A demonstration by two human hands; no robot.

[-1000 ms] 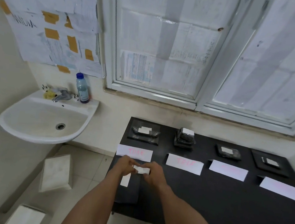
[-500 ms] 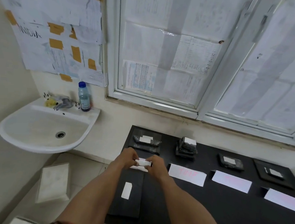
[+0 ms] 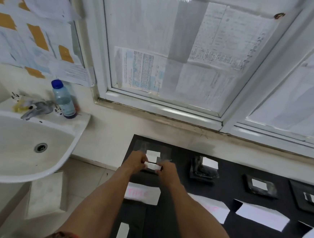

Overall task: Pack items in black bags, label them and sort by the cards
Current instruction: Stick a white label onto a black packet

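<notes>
Label (image 3: 153, 166) was pinched at both ends: left hand (image 3: 135, 163) and right hand (image 3: 167, 171) each curled onto it, holding it stretched flat between them, probably to keep the sticky side clear of skin. It hung just over the far-left black bag (image 3: 165, 154), behind the red-lettered card (image 3: 142, 193). That bag already wore a white sticker (image 3: 153, 154), so target was unclear to me. Other labelled bags (image 3: 203, 171) sat behind their own cards (image 3: 262, 214).

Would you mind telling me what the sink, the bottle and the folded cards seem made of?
Sink: probably glazed ceramic, white and glossy. Bottle: clear plastic, see-through with a blue cap. Folded cards: matte white paper or thin card, creased and standing.
</notes>
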